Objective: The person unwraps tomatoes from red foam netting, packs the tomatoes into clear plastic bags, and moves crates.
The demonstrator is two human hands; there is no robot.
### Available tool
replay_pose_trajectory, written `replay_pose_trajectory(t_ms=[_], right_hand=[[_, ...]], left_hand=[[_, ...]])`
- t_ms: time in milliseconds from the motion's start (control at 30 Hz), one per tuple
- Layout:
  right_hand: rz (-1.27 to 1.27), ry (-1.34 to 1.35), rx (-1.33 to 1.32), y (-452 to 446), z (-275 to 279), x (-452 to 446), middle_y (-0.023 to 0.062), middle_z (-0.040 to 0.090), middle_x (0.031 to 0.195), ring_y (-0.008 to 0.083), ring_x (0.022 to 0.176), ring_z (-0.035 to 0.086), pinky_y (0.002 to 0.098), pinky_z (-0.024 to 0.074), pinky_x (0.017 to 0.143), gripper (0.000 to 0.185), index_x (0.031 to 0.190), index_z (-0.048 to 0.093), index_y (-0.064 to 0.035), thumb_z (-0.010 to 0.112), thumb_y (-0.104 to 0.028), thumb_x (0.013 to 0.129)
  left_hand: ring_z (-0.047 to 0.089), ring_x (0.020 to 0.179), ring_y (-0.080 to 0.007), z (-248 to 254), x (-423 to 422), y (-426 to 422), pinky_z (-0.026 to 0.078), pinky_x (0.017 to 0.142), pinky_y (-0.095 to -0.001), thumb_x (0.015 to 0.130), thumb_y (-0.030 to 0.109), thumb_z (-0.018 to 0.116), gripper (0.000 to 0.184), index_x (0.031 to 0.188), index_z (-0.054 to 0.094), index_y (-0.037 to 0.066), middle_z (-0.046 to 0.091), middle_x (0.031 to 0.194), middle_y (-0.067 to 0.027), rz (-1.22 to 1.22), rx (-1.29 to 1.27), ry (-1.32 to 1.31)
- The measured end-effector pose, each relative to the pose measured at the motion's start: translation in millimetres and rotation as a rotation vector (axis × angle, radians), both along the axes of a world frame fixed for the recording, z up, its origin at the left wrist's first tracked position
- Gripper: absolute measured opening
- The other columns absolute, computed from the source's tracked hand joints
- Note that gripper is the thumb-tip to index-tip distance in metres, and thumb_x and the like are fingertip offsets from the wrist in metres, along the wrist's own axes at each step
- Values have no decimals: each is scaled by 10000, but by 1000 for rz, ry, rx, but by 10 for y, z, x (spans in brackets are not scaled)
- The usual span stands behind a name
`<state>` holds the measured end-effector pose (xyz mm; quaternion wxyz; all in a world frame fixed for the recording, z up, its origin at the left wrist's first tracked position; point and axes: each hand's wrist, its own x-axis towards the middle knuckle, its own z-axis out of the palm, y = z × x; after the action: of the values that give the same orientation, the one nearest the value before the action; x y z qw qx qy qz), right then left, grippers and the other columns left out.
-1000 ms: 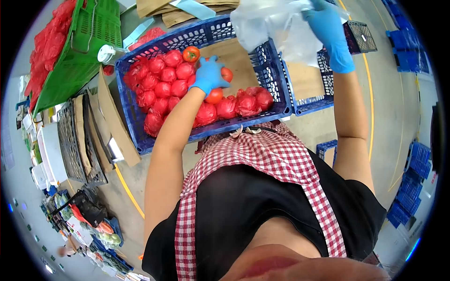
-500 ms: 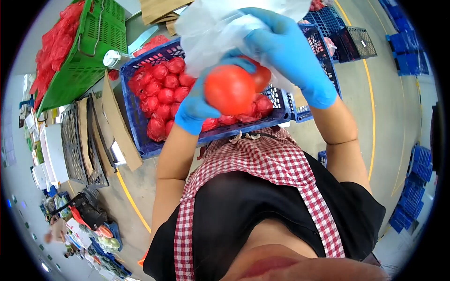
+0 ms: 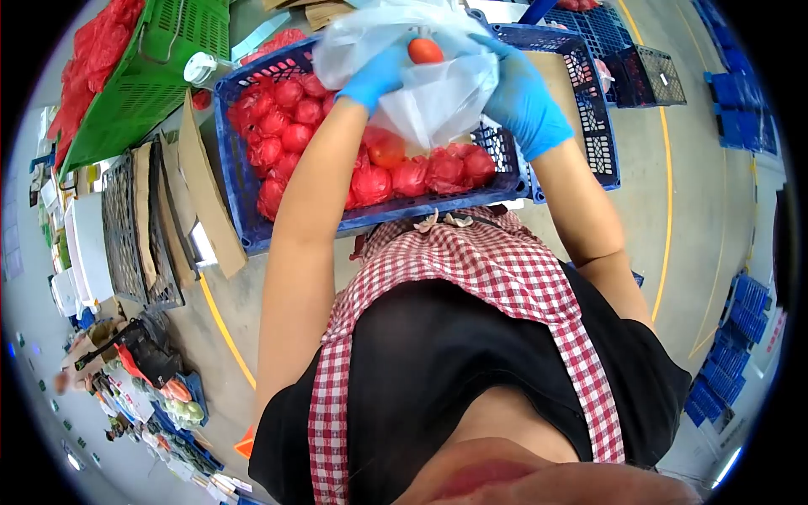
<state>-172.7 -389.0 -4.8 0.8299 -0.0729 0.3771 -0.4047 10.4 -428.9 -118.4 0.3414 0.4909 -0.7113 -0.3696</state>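
Observation:
A clear plastic bag (image 3: pixel 433 105) hangs between my gloved hands over the blue crate (image 3: pixel 362 220). My left hand (image 3: pixel 377 77) grips the bag's left side, its fingertips partly hidden by plastic. At the right side, my right hand (image 3: pixel 523 99) pinches the bag's edge between thumb and fingers. Inside the bag, a red tomato (image 3: pixel 425 50) shows between the hands. Below the bag, a bare tomato (image 3: pixel 387 151) lies in the crate beside several red-wrapped tomatoes (image 3: pixel 296 137).
Another blue crate (image 3: pixel 613 160) adjoins on the right, with a black crate (image 3: pixel 652 76) beyond. At upper left stands a green crate (image 3: pixel 126 109) with red netting or plastic. Cardboard (image 3: pixel 206 185) leans by the main crate's left side. A clear jar (image 3: pixel 202 70) sits near its corner.
Two tomatoes were lifted from the crate by my left hand and brought to the bag. Now my hands are farther forward and apart, and one tomato shows in the bag.

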Motion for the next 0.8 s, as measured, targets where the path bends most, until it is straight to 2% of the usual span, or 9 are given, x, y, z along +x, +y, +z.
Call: replay_pose_trajectory(t_ms=[67, 133, 167, 300, 400, 467, 533, 567, 800], right_hand=[[318, -668, -288, -312, -296, -322, 160, 567, 1187, 229, 1103, 536, 333, 389, 1014, 329, 1176, 520, 48, 345, -89, 932], [30, 397, -594, -251, -3, -319, 159, 571, 1178, 229, 1113, 531, 326, 385, 1017, 334, 1173, 515, 66, 317, -65, 938], [242, -433, -579, -519, -261, -589, 162, 587, 1145, 224, 1076, 563, 331, 432, 979, 308, 1173, 505, 79, 362, -49, 932], [-75, -304, -199, -296, 174, -426, 157, 626, 967, 268, 910, 615, 371, 474, 905, 258, 1055, 539, 41, 421, -126, 897], [-86, -285, -175, -203, 120, -442, 133, 622, 959, 225, 902, 610, 332, 489, 870, 210, 1030, 544, 37, 463, -104, 897], [-8, -444, -187, -505, -385, -743, 167, 603, 1099, 224, 1024, 597, 342, 480, 929, 289, 1168, 498, 84, 397, -40, 927], [33, 397, -569, -214, -83, -414, 144, 613, 1074, 197, 966, 608, 314, 508, 872, 299, 1168, 504, 63, 481, -34, 886], [41, 322, -515, -181, -69, -411, 112, 616, 1072, 157, 934, 604, 275, 513, 840, 340, 1171, 511, 48, 563, -15, 841], [37, 333, -342, 47, -146, -620, 122, 595, 1141, 199, 1008, 591, 329, 502, 870, 329, 1166, 535, -4, 579, -48, 843]], left_hand=[[527, 1102, -240, -66, -53, -45, 434, 946, -324, 828, 179, 599, 447, 1251, 509, 65, 520, 1251, -143, -10, 114, 162], [563, 1035, -212, 298, -99, 191, 456, 901, -312, 861, 129, 563, 403, 1253, 514, 48, 563, 1209, -117, -7, 254, 257], [578, 1001, -201, 285, 26, 299, 465, 884, -303, 860, 123, 567, 375, 1224, 541, 38, 587, 1173, -104, -100, 168, 129], [616, 820, -129, 746, 396, 859, 504, 752, -286, 842, 113, 591, 200, 1006, 672, 33, 677, 907, -45, -5, 162, 326], [621, 819, -169, 93, 462, 1200, 501, 739, -319, 797, 67, 593, 251, 1035, 672, 84, 672, 948, -77, -178, 443, 189], [613, 859, -241, -518, 301, 1294, 497, 759, -370, 720, 65, 610, 390, 1102, 647, 134, 661, 981, -99, -352, 15, -373], [593, 900, -283, -518, 237, 1311, 489, 785, -385, 666, 84, 622, 495, 1156, 613, 156, 651, 990, -116, -329, -186, -640], [583, 921, -304, -527, 215, 1307, 485, 798, -393, 639, 93, 628, 549, 1183, 597, 167, 646, 994, -124, -319, -287, -772], [581, 926, -309, -443, 131, 827, 490, 791, -391, 521, 232, 738, 713, 1214, 576, 182, 644, 986, -121, -564, 173, -958]])
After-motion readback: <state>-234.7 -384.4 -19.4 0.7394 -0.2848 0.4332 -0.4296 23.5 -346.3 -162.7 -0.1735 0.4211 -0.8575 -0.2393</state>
